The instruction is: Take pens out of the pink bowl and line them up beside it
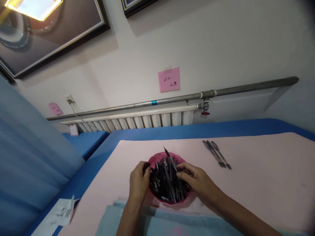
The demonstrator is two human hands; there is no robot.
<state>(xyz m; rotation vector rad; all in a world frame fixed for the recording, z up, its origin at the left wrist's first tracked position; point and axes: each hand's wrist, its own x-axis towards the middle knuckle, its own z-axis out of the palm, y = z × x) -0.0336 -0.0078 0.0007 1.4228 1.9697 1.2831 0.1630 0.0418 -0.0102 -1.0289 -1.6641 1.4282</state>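
A pink bowl (182, 156) with a scalloped rim holds many loose black pen parts, caps and clear barrels. Over its right side, my right hand (194, 177) pinches an uncapped pen (169, 156) between thumb and fingers, its bare tip angled up and to the left. My left hand (139, 180) is closed at the bowl's left rim, with a small black pen cap (147, 165) at the fingertips, partly hidden by them. Several capped pens (216, 154) lie side by side on the pink table cover, to the right of the bowl.
The pink cover (265, 170) lies over a blue surface (177, 130). A light blue cloth (157, 223) is at the front edge. White papers (55, 216) lie at lower left beside a blue curtain (27, 157). Behind are a radiator (137, 122) and a pipe (241, 88).
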